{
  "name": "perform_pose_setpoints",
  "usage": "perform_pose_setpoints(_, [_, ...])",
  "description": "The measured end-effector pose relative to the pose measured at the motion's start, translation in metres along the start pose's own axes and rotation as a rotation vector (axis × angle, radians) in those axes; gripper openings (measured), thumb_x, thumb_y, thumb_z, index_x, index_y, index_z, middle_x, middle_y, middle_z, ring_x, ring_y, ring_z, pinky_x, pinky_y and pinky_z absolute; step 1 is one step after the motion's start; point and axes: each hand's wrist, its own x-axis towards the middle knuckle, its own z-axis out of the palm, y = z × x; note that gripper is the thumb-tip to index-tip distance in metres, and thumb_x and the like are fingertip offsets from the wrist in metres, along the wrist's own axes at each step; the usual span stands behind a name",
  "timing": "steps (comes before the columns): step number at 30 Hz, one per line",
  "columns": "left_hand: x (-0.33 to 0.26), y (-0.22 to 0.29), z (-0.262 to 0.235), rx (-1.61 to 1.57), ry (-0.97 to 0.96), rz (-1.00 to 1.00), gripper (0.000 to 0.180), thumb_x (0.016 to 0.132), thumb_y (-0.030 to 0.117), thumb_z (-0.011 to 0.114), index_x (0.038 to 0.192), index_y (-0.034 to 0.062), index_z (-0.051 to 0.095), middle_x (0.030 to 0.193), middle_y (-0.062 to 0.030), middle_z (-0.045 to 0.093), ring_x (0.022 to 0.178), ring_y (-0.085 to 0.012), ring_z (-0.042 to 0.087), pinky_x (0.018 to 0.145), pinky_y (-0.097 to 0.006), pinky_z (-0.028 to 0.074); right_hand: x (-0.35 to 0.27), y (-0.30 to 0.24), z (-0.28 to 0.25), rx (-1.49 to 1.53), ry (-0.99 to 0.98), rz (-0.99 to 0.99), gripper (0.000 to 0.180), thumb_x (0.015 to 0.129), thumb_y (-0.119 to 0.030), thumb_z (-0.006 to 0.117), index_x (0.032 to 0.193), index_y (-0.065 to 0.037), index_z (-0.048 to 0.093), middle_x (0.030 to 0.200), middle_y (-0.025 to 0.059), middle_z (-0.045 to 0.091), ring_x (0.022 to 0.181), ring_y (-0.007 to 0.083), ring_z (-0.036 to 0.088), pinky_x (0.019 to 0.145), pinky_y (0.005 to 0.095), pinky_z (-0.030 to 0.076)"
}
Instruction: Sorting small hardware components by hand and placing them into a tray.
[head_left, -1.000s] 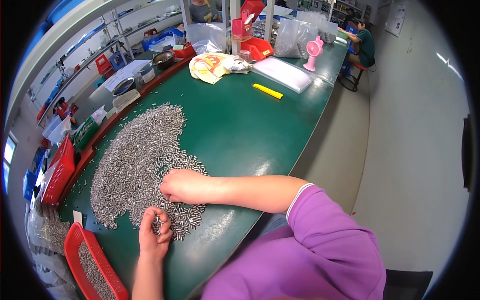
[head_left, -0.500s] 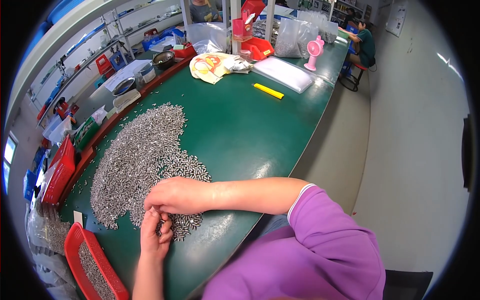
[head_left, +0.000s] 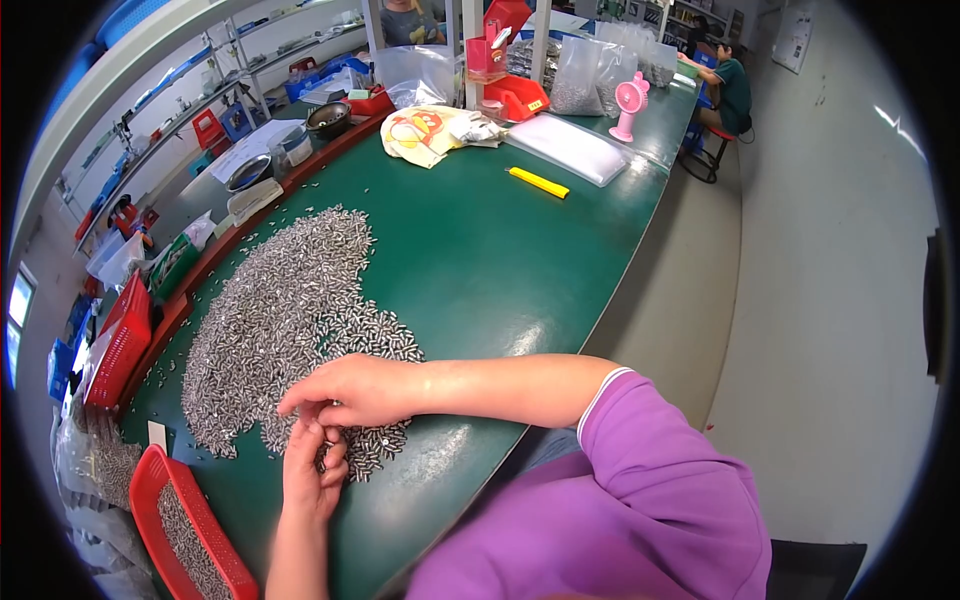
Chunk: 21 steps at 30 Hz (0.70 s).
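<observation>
From my remote seat I see one broad pile of short metal pins (head_left: pixel 275 300) on the left of the green counter (head_left: pixel 480 260), with strays at its far-left edge; they are too many to count. I judge the work far from finished: the pile is large, a smaller lot lies in one red basket (head_left: pixel 206 516) at the near left, and I can't tell whether that lot has been dealt with.

My two hands meet over the pile's near edge. The left hand (head_left: pixel 310 475) has its fingers half curled; I can't tell what its grip has hold of. The right hand (head_left: pixel 358 388) bends over it, index finger extended, thumb by the left fingertips; whether that grip pinches a pin is hidden.

Farther out I count one white card (head_left: pixel 157 434) beside the basket, one yellow pen-shaped tool (head_left: pixel 539 182), one yellow printed cloth (head_left: pixel 415 138) and, at the far right, one pink fan (head_left: pixel 630 105)
</observation>
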Motion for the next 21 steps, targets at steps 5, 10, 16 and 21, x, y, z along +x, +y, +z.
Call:
perform_pose_setpoints(5, [0.003, -0.001, -0.008, -0.080, 0.002, -0.012, 0.013, 0.096, 0.023, 0.045, 0.096, 0.0104, 0.048, 0.081, -0.0034, 0.050, 0.053, -0.0079, 0.040, 0.037, -0.016, 0.024, -0.010, 0.021, -0.005, -0.481, -0.009, -0.007, 0.031, 0.077, -0.012, 0.065, 0.107, -0.009, 0.063, 0.095, 0.0096, 0.062, 0.096, 0.0274, 0.058, 0.084, 0.0378, 0.048])
perform_pose_setpoints(10, [0.002, 0.000, -0.007, -0.091, -0.013, -0.012, 0.015, 0.096, 0.023, 0.042, 0.093, 0.0094, 0.048, 0.081, -0.0059, 0.050, 0.054, -0.0097, 0.041, 0.037, -0.017, 0.025, -0.010, 0.028, 0.003, -0.530, -0.050, 0.029, 0.015, 0.077, -0.015, 0.064, 0.089, -0.007, 0.064, 0.088, 0.0085, 0.060, 0.089, 0.0278, 0.057, 0.079, 0.0389, 0.047])
perform_pose_setpoints(16, [0.003, -0.002, -0.011, -0.094, -0.020, -0.016, 0.014, 0.095, 0.022, 0.042, 0.093, 0.0092, 0.048, 0.081, -0.0063, 0.050, 0.054, -0.0102, 0.041, 0.037, -0.017, 0.025, -0.011, 0.029, 0.010, -0.567, -0.006, 0.018, 0.009, 0.077, -0.013, 0.060, 0.082, -0.007, 0.062, 0.083, 0.0087, 0.061, 0.086, 0.0279, 0.059, 0.075, 0.0401, 0.048])
perform_pose_setpoints(21, [0.001, -0.002, -0.009, -0.098, -0.015, -0.018, 0.014, 0.095, 0.022, 0.042, 0.093, 0.0092, 0.048, 0.081, -0.0063, 0.050, 0.054, -0.0104, 0.041, 0.037, -0.017, 0.025, -0.008, 0.024, 0.003, -0.590, 0.025, 0.025, 0.011, 0.078, -0.011, 0.058, 0.088, -0.007, 0.060, 0.088, 0.0093, 0.061, 0.084, 0.0275, 0.060, 0.073, 0.0396, 0.048])
